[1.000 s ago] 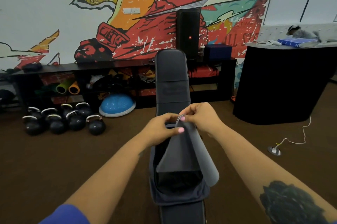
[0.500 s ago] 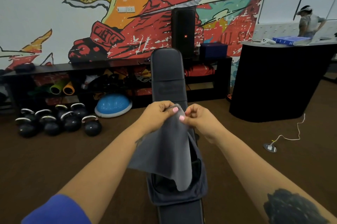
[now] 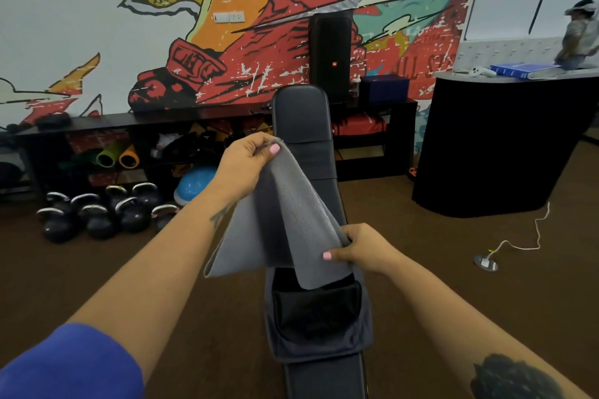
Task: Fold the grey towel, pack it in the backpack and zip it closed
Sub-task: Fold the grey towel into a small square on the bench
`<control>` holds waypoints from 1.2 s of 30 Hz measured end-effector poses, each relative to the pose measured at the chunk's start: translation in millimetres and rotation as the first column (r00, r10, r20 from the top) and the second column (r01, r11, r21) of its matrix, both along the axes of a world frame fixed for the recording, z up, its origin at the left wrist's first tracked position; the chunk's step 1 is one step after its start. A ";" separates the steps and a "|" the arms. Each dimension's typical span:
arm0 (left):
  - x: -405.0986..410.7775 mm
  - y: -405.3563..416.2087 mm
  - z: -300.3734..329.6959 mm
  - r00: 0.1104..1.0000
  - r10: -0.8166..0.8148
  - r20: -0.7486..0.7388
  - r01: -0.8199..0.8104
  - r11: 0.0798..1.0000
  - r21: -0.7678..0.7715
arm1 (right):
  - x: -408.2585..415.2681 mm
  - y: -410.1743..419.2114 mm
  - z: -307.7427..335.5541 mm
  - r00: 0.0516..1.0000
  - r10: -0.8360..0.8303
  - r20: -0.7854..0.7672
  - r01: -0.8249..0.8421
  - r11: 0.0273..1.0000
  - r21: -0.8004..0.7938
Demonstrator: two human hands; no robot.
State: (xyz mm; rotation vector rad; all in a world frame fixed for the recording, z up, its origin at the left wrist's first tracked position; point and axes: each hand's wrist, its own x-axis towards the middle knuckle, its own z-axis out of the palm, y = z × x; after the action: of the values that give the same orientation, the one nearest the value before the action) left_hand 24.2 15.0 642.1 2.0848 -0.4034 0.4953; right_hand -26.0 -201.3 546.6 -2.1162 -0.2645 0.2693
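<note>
The grey towel hangs in the air above the bench, stretched between both hands. My left hand pinches its upper corner at shoulder height of the bench back. My right hand grips the towel's lower right edge, just above the backpack. The dark backpack lies open on the black bench, its black inside showing. The towel's lower corners dangle over the open mouth of the backpack and to its left.
Several kettlebells and a blue balance dome sit on the brown floor at left, before a low black shelf. A black counter stands at right, with a white cable on the floor. A person stands behind the counter.
My right hand has slid from the top of the towel down along its right edge. My left hand has stayed at the top corner, so the towel now spreads out wider.
</note>
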 end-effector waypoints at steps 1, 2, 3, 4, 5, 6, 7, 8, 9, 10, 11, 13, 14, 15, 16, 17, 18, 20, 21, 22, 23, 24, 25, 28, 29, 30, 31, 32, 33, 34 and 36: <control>-0.1 2.9 0.2 1.000 0.018 0.011 -0.018 1.000 -0.006 | -0.6 -1.9 -2.0 1.000 -0.029 0.001 0.029 0.999 0.028; -0.3 5.3 0.2 0.999 0.037 0.022 -0.037 0.999 -0.014 | -1.3 -3.9 -4.0 0.998 -0.065 0.003 0.065 0.996 0.056; -0.8 7.8 0.3 0.998 0.058 0.032 -0.057 0.998 -0.024 | -1.9 -5.8 -5.8 0.994 -0.108 0.015 0.106 0.991 0.083; -1.1 10.2 0.6 0.996 0.079 0.041 -0.078 0.996 -0.039 | -2.9 -7.5 -7.1 0.986 -0.162 0.042 0.156 0.982 0.110; -1.9 12.8 0.9 0.994 0.100 0.047 -0.097 0.994 -0.057 | -4.2 -8.6 -7.8 0.973 -0.217 0.077 0.204 0.967 0.152; -2.2 15.3 1.2 0.992 0.119 0.046 -0.115 0.990 -0.079 | -5.5 -9.5 -8.5 0.958 -0.267 0.104 0.241 0.948 0.207; -2.3 17.9 0.9 0.990 0.134 0.042 -0.129 0.987 -0.097 | -6.4 -10.1 -9.3 0.946 -0.301 0.124 0.261 0.928 0.265; -2.1 20.2 0.6 0.988 0.146 0.039 -0.141 0.984 -0.109 | -7.1 -10.5 -9.8 0.935 -0.323 0.147 0.268 0.915 0.301; -2.0 22.1 0.4 0.987 0.156 0.039 -0.151 0.982 -0.113 | -8.3 -10.1 -9.8 0.925 -0.332 0.186 0.267 0.914 0.304; -2.2 23.1 0.8 0.986 0.164 0.040 -0.158 0.981 -0.114 | -9.7 -8.9 -9.5 0.910 -0.337 0.242 0.266 0.922 0.281; -2.7 23.5 1.4 0.984 0.170 0.044 -0.164 0.980 -0.113 | -10.8 -7.3 -10.2 0.889 -0.340 0.305 0.268 0.929 0.254; -3.8 22.9 3.6 0.982 0.180 0.054 -0.172 0.978 -0.117 | -13.9 -3.7 -10.9 0.839 -0.342 0.423 0.273 0.937 0.217; -4.5 22.3 5.3 0.981 0.185 0.060 -0.176 0.977 -0.120 | -15.1 -2.2 -11.6 0.818 -0.338 0.466 0.271 0.940 0.207; -5.3 21.5 7.0 0.980 0.187 0.067 -0.178 0.977 -0.119 | -16.1 -1.3 -12.7 0.806 -0.331 0.490 0.265 0.943 0.201; -6.3 20.7 8.7 0.980 0.185 0.075 -0.176 0.978 -0.116 | -16.7 -0.6 -13.7 0.808 -0.328 0.490 0.261 0.944 0.201; -7.9 19.7 10.1 0.980 0.178 0.085 -0.169 0.980 -0.109 | -17.3 -0.3 -14.3 0.819 -0.329 0.470 0.259 0.943 0.208; -9.8 18.5 11.6 0.981 0.167 0.099 -0.157 0.983 -0.099 | -18.1 -0.2 -14.3 0.837 -0.330 0.436 0.257 0.941 0.219; -13.8 15.5 14.8 0.982 0.144 0.125 -0.135 0.988 -0.075 | -19.9 0.5 -13.5 0.872 -0.323 0.369 0.249 0.940 0.234; -15.5 13.9 16.1 0.982 0.132 0.133 -0.124 0.990 -0.067 | -20.6 1.4 -12.7 0.884 -0.314 0.347 0.244 0.942 0.231; -16.7 12.4 16.9 0.983 0.118 0.137 -0.110 0.992 -0.061 | -21.2 2.3 -11.9 0.890 -0.302 0.341 0.239 0.947 0.216; -17.6 10.6 17.5 0.985 0.103 0.140 -0.095 0.994 -0.060 | -21.5 3.5 -11.2 0.892 -0.288 0.348 0.234 0.954 0.188; -18.2 9.0 17.9 0.986 0.089 0.143 -0.081 0.995 -0.061 | -22.0 4.8 -10.0 0.894 -0.271 0.356 0.230 0.961 0.153; -19.0 7.0 18.1 0.986 0.077 0.147 -0.068 0.996 -0.064 | -22.7 6.3 -9.0 0.898 -0.258 0.355 0.229 0.966 0.122; -20.6 2.4 19.4 0.985 0.051 0.167 -0.039 0.997 -0.070 | -23.3 9.4 -7.4 0.921 -0.234 0.312 0.209 0.971 0.113; -21.5 1.4 20.4 0.984 0.043 0.172 -0.032 0.997 -0.068 | -23.9 10.3 -6.8 0.931 -0.227 0.285 0.197 0.971 0.132; -22.2 0.7 21.4 0.984 0.037 0.176 -0.026 0.998 -0.066 | -24.8 11.3 -6.1 0.941 -0.223 0.257 0.186 0.969 0.161; -22.8 0.1 22.5 0.983 0.032 0.179 -0.021 0.998 -0.062 | -25.3 12.7 -5.3 0.948 -0.219 0.229 0.178 0.966 0.188; -23.4 -0.5 23.4 0.983 0.029 0.181 -0.019 0.998 -0.059 | -25.0 14.1 -5.6 0.954 -0.216 0.209 0.173 0.963 0.208; -24.3 -1.1 24.4 0.983 0.025 0.182 -0.015 0.998 -0.054 | -24.8 14.9 -6.6 0.957 -0.212 0.196 0.168 0.961 0.220; -25.1 -1.9 25.4 0.983 0.018 0.181 -0.009 0.999 -0.050 | -24.0 15.2 -8.2 0.961 -0.203 0.187 0.159 0.961 0.226; -27.2 -3.4 27.3 0.983 0.003 0.182 0.004 0.999 -0.037 | -23.5 15.1 -9.7 0.972 -0.156 0.174 0.113 0.965 0.237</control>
State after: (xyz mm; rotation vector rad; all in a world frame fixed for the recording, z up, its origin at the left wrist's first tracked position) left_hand -3.0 11.6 669.5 2.0101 -0.4965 0.6915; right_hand -49.4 -186.2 536.9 -1.9245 -0.2491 -0.0451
